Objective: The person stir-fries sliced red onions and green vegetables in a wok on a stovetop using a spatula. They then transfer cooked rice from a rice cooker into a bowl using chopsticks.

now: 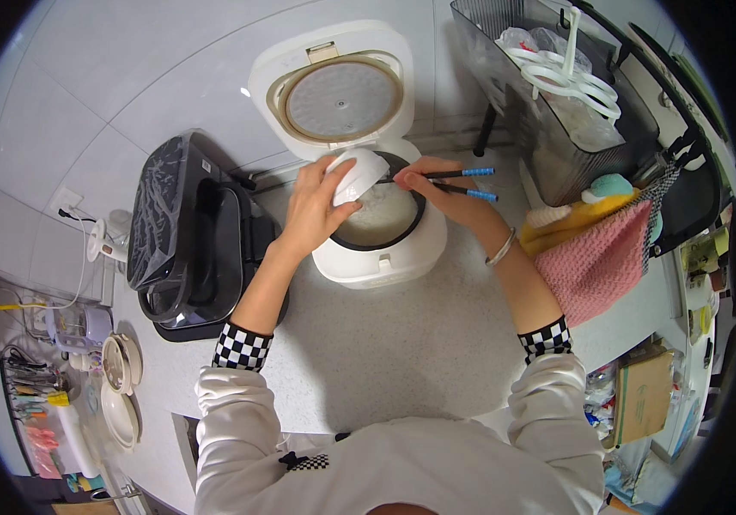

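Note:
A white rice cooker (381,261) stands on the counter before me with its lid (342,96) raised. Inside its dark-rimmed pot lies something pale and whitish, with the look of rice. My left hand (320,209) grips a small white bowl (363,174), tilted over the pot's opening. A pair of dark chopsticks with blue patterned ends (481,172) is held in my right hand (442,187) at the pot's right rim. Their tips point left towards the bowl and are partly hidden by my fingers and the bowl.
A black appliance (213,251) with a plastic-covered lid stands left of the cooker. At the right are a translucent grey bin (535,129) holding plastic bags and a white rack, and hanging pink and yellow cloths (593,264). White pans (120,412) stand at the far left.

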{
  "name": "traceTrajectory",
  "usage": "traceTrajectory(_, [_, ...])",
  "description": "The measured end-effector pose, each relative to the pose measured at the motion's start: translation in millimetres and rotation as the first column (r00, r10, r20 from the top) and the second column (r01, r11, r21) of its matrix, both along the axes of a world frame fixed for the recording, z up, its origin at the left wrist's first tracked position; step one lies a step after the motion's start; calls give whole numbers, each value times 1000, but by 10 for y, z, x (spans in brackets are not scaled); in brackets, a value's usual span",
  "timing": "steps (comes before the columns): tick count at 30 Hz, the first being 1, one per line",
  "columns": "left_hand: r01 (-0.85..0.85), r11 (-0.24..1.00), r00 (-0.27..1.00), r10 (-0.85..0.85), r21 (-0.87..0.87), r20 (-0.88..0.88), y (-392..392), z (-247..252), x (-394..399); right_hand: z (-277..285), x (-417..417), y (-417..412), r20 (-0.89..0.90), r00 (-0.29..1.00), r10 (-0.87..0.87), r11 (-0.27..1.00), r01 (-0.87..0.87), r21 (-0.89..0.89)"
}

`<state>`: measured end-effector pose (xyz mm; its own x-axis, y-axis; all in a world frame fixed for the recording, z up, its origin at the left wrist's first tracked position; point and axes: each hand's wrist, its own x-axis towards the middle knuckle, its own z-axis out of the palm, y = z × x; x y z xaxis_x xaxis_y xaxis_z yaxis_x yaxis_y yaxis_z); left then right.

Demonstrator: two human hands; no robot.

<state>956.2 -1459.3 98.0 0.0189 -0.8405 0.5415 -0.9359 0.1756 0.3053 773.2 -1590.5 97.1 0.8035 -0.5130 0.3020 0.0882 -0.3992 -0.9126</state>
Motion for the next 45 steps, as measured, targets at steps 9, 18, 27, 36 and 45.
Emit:
traceTrajectory(9, [-121,988,961,91,-99,-261,83,86,191,-26,-174,130,34,995,-92,990,95,-107])
traceTrajectory(18, [-97,988,368,149,121,-918,247,41,316,286,-199,212,240,967,-82,995,91,-27])
traceTrajectory(27, [46,999,121,-34,-28,-992,205,37,237,386,167,593,403,913,60,941,84,-328])
traceTrajectory(36, [-31,999,225,25,19,-974,221,112,193,186,83,731,234,953,192,804,-16,-595])
traceTrajectory(45, [-15,999,291,46,43,-956,223,115,173,194,49,363,296,949,-109,925,207,-320])
